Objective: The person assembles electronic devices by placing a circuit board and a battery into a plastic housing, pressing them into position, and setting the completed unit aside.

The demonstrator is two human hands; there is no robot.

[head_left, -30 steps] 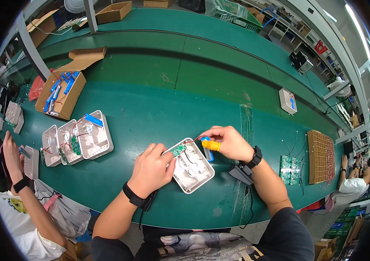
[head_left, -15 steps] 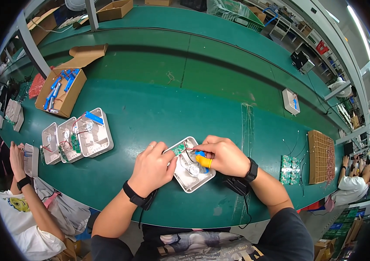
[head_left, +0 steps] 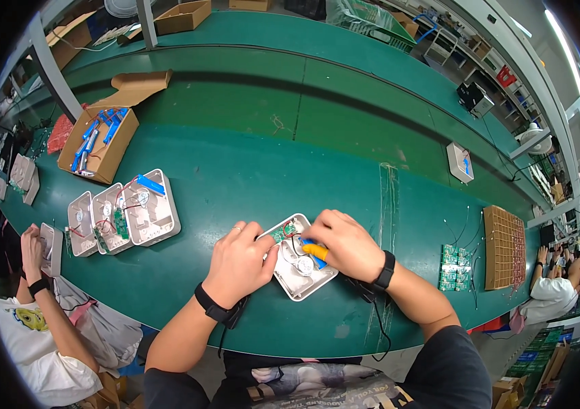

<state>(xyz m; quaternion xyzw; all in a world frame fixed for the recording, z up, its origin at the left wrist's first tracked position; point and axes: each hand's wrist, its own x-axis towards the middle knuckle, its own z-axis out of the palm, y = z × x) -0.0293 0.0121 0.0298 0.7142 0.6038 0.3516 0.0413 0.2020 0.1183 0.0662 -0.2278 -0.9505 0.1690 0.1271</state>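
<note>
The left hand [head_left: 237, 264] pinches the white box [head_left: 292, 282]'s edge; the right hand [head_left: 348, 248] pinches a blue battery [head_left: 319, 263] inside it.

The housing [head_left: 293, 286] looks like smooth, satin plastic, the battery [head_left: 319, 262] slick film-wrapped, the finger cot [head_left: 315, 251] thin and rubbery, the carton [head_left: 119, 151] matt cardboard, and the surface [head_left: 235, 184] smooth with a faint gloss.

A long, green-topped workbench [head_left: 235, 184] is framed by straight grey metal posts [head_left: 146, 24]; beyond it, a second green-topped bench [head_left: 263, 26] is seen, and a slim white tube light [head_left: 562, 48] is mounted overhead at right.
</note>
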